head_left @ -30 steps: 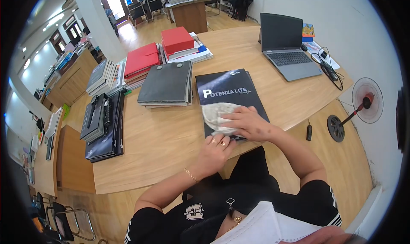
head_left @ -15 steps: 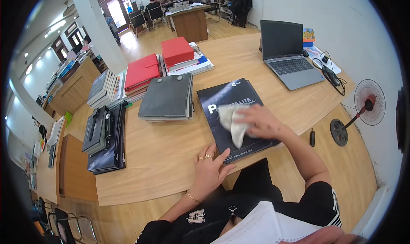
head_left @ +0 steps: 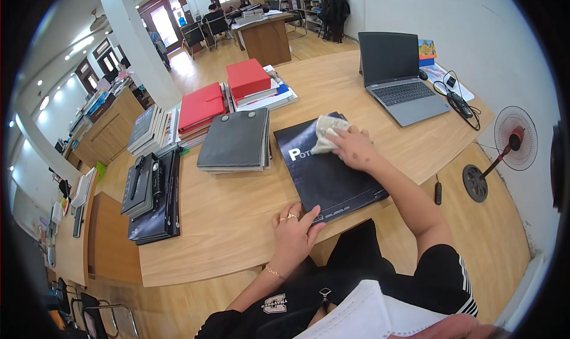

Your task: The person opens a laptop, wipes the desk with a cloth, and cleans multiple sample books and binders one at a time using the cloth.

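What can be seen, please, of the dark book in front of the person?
The dark book looks nearly black, with a smooth, somewhat glossy cover and a paler sheen at its upper left. White letters begin with a large P; the cloth and right hand hide the rest. Small print along the lower edge is too small to read. It lies closed and flat, turned slightly askew, on the wooden desk. The cloth covers its upper part, and the left hand touches its lower left corner.

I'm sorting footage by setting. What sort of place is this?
Most likely an office: an open laptop and a red folder sit on a wooden desk, and another desk stands farther back.
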{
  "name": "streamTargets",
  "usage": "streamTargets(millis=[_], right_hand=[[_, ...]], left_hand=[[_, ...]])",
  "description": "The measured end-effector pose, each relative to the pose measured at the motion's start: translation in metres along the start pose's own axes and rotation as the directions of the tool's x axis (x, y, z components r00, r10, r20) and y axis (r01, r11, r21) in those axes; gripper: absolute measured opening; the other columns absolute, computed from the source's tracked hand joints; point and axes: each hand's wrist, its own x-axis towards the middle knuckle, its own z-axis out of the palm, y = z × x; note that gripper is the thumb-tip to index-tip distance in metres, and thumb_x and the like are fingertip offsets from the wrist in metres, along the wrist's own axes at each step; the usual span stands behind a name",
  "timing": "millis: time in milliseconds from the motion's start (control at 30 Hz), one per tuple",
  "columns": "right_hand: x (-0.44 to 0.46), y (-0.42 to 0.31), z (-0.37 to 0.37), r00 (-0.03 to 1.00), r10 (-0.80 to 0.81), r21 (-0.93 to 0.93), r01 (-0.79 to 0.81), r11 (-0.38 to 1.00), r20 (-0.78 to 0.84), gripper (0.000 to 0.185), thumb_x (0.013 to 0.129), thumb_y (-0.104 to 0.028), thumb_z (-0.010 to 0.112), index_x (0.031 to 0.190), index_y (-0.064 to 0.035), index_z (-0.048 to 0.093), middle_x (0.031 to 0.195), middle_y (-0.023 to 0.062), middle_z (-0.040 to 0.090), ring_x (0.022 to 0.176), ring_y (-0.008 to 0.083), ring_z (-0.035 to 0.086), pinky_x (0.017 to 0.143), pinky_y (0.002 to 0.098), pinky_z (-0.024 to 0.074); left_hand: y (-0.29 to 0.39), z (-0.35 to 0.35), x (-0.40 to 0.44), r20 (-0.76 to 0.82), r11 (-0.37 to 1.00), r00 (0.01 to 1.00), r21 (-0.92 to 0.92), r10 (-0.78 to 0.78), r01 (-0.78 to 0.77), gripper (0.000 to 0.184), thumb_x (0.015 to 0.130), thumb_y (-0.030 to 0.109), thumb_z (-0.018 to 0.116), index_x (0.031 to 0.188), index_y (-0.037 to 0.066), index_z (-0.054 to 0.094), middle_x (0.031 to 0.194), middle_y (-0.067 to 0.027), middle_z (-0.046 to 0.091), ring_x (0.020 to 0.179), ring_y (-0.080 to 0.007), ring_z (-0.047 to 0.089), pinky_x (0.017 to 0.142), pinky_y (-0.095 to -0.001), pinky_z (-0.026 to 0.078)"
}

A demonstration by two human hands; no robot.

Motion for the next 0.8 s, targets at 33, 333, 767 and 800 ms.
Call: streamTargets(millis=[33,333,767,800], right_hand=[[-0.014,-0.010,-0.003,0.999,-0.052,0.007,0.052,0.999,-0.009,0.047,0.087,-0.032,0.064,0.132,-0.0233,0.055,0.137,0.0053,0.053,0.117,0.0284,0.050,0.093,0.0512,0.0381],[-0.126,-0.074,-0.051,0.974,-0.228,0.100,0.225,0.969,0.010,0.055,0.079,-0.026,0.070,0.132,-0.0224,0.055,0.137,0.0033,0.051,0.109,0.0244,0.051,0.084,0.0415,0.0364],[0.000,0.036,-0.010,0.997,0.011,0.036,-0.014,0.999,0.079,0.051,0.088,-0.031,0.061,0.138,-0.0293,0.049,0.144,0.0034,0.046,0.121,0.0285,0.049,0.096,0.0518,0.0389],[0.018,0.032,-0.008,0.993,0.054,0.010,-0.055,0.998,0.107,0.051,0.089,-0.033,0.059,0.139,-0.0300,0.048,0.144,0.0035,0.046,0.122,0.0286,0.048,0.097,0.0535,0.0381]], left_hand=[[-0.001,0.000,-0.001,-0.011,1.000,1.000,0.009,0.007,-0.007,0.039,0.079,0.034,0.072,0.115,0.017,0.068,0.111,-0.0125,0.060,0.110,-0.0307,0.053,0.091,-0.0435,0.034],[-0.001,0.000,0.000,-0.017,1.000,1.000,-0.017,0.012,-0.012,0.038,0.078,0.032,0.072,0.112,0.015,0.069,0.107,-0.0117,0.060,0.099,-0.0266,0.055,0.088,-0.0425,0.034],[-0.005,-0.001,0.001,-0.005,0.996,0.999,-0.083,0.037,-0.037,0.036,0.080,0.030,0.070,0.114,0.016,0.069,0.105,-0.0119,0.059,0.098,-0.0287,0.054,0.090,-0.0430,0.034],[-0.005,0.000,0.001,-0.005,0.995,0.999,-0.088,0.036,-0.036,0.036,0.080,0.030,0.070,0.114,0.015,0.069,0.104,-0.0118,0.059,0.098,-0.0287,0.054,0.090,-0.0431,0.034]])
